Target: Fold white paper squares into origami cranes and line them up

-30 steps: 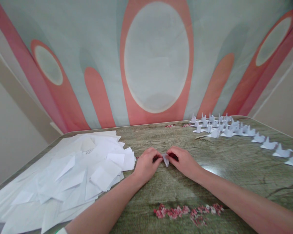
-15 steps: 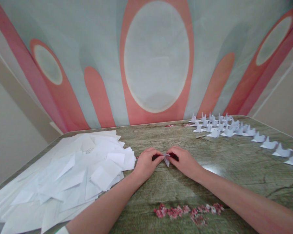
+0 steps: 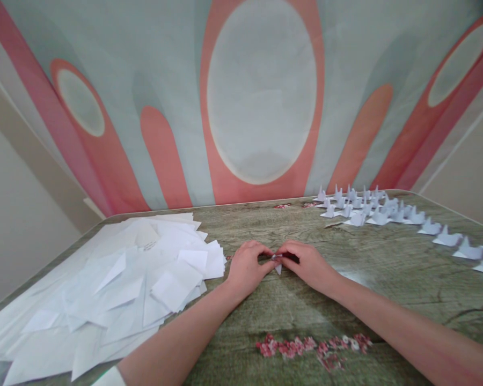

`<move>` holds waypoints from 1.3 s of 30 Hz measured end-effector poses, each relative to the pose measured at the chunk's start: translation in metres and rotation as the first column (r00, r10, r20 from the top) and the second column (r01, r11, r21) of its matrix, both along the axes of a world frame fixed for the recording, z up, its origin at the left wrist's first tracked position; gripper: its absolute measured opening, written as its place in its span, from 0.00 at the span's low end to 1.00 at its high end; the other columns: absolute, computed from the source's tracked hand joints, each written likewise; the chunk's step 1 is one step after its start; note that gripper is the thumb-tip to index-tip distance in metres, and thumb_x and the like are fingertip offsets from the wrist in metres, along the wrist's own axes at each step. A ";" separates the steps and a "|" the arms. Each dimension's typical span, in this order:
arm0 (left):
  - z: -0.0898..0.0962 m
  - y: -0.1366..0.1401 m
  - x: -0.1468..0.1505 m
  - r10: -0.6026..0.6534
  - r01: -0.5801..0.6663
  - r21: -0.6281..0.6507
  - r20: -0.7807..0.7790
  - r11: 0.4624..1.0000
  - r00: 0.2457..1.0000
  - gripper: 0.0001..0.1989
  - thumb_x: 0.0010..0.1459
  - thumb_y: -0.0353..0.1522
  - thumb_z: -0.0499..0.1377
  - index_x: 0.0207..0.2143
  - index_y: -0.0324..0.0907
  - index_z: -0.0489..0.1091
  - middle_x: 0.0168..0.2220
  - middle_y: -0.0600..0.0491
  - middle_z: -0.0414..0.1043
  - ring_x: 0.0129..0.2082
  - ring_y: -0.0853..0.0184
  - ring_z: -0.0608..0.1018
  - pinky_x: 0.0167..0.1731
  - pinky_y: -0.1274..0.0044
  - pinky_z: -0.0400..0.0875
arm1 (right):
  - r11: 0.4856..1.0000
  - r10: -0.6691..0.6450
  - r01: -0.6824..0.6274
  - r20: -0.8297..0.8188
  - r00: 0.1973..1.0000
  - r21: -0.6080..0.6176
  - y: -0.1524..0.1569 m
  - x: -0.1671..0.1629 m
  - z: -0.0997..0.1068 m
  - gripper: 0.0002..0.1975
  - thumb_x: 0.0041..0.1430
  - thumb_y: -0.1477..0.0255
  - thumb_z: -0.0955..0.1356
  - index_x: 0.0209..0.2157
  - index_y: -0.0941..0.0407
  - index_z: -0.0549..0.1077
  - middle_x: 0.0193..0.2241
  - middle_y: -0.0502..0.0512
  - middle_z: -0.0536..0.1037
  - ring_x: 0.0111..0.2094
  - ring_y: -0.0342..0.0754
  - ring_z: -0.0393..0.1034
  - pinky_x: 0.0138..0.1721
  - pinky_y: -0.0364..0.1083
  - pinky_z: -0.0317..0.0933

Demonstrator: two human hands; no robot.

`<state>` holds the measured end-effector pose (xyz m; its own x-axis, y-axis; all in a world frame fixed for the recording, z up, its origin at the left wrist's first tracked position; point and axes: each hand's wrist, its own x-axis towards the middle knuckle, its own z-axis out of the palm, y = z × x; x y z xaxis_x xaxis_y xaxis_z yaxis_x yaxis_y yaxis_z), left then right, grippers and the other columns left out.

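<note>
Between my two hands, above the middle of the table, is a small piece of folded white paper (image 3: 278,268), its pointed end hanging downward. My left hand (image 3: 250,266) pinches it from the left between thumb and fingers. From the other side, my right hand (image 3: 306,264) grips it the same way, the fingertips of both hands nearly meeting. Fingers cover most of the paper, so its full shape is hidden.
A broad heap of loose white paper sheets (image 3: 104,300) covers the table's left side. Several folded white paper birds (image 3: 380,215) stand in rows at the back right. The wood-patterned table (image 3: 233,343) bears printed pink flowers (image 3: 290,347). Behind it hangs a patterned backdrop (image 3: 261,96).
My left fingers have shifted right and closed further over the folded paper, and less of it shows now. The view has moved slightly.
</note>
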<state>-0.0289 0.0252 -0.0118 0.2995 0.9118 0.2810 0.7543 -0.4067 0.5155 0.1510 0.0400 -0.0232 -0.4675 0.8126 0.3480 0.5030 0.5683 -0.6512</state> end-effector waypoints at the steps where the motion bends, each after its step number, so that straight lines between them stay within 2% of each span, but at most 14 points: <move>1: -0.001 0.000 0.000 0.002 -0.002 -0.003 0.004 1.000 1.000 0.08 0.50 0.37 0.60 0.31 0.44 0.73 0.32 0.54 0.70 0.36 0.65 0.71 0.38 0.75 0.63 | 1.000 0.004 -0.004 -0.005 1.000 -0.004 -0.001 0.000 0.001 0.05 0.56 0.73 0.64 0.30 0.55 0.73 0.27 0.51 0.72 0.30 0.45 0.66 0.32 0.43 0.59; 6: -0.007 0.003 -0.002 0.014 -0.014 -0.008 0.020 1.000 1.000 0.07 0.48 0.33 0.61 0.32 0.45 0.73 0.32 0.55 0.71 0.37 0.65 0.71 0.39 0.75 0.64 | 0.999 -0.044 0.044 0.011 0.999 -0.003 -0.008 -0.006 0.006 0.06 0.54 0.69 0.65 0.31 0.56 0.72 0.27 0.52 0.72 0.29 0.45 0.66 0.32 0.43 0.58; 10: -0.008 0.003 -0.001 0.029 -0.029 -0.007 0.016 1.000 0.999 0.08 0.46 0.29 0.60 0.32 0.45 0.73 0.32 0.55 0.71 0.36 0.66 0.71 0.39 0.75 0.64 | 0.982 -0.189 0.188 0.043 0.981 0.020 -0.009 -0.017 0.006 0.10 0.52 0.63 0.66 0.28 0.56 0.70 0.25 0.51 0.71 0.28 0.46 0.64 0.30 0.44 0.57; 13: -0.007 0.003 0.000 0.035 -0.036 0.008 0.012 0.999 0.999 0.07 0.47 0.29 0.60 0.31 0.44 0.73 0.31 0.55 0.71 0.35 0.66 0.71 0.39 0.76 0.64 | 0.977 -0.213 0.211 0.055 0.975 0.043 -0.007 -0.020 0.003 0.09 0.54 0.65 0.65 0.27 0.56 0.69 0.24 0.51 0.70 0.28 0.45 0.63 0.30 0.44 0.56; 20: -0.007 0.003 0.000 0.031 -0.031 0.007 0.016 0.999 0.999 0.07 0.47 0.30 0.60 0.31 0.44 0.73 0.30 0.56 0.71 0.35 0.67 0.71 0.39 0.76 0.64 | 0.978 -0.194 0.188 0.060 0.979 0.088 -0.007 -0.016 0.003 0.07 0.55 0.69 0.64 0.25 0.56 0.70 0.23 0.50 0.70 0.27 0.44 0.63 0.30 0.43 0.56; 26: -0.008 0.002 -0.001 0.009 -0.009 -0.006 0.035 1.000 0.999 0.06 0.47 0.32 0.61 0.31 0.46 0.74 0.31 0.56 0.71 0.35 0.67 0.72 0.39 0.76 0.64 | 0.989 -0.146 0.143 0.078 0.986 0.048 -0.004 -0.012 0.005 0.06 0.55 0.72 0.64 0.26 0.56 0.70 0.24 0.50 0.71 0.27 0.44 0.64 0.30 0.43 0.56; 32: -0.009 0.003 -0.003 0.001 0.000 -0.026 0.052 1.000 0.999 0.07 0.49 0.37 0.61 0.33 0.48 0.74 0.31 0.56 0.71 0.35 0.66 0.71 0.38 0.77 0.64 | 0.994 -0.102 0.099 0.072 0.992 0.036 0.000 -0.010 0.004 0.07 0.57 0.72 0.63 0.27 0.56 0.70 0.26 0.51 0.70 0.28 0.45 0.65 0.31 0.43 0.57; 39: -0.010 0.005 -0.003 0.000 0.004 -0.044 0.096 0.999 0.995 0.06 0.51 0.35 0.59 0.32 0.47 0.75 0.29 0.56 0.71 0.33 0.67 0.72 0.36 0.78 0.65 | 0.998 -0.040 0.037 0.063 0.997 0.045 0.000 -0.009 0.002 0.09 0.59 0.71 0.62 0.28 0.57 0.70 0.27 0.52 0.71 0.30 0.45 0.65 0.33 0.43 0.58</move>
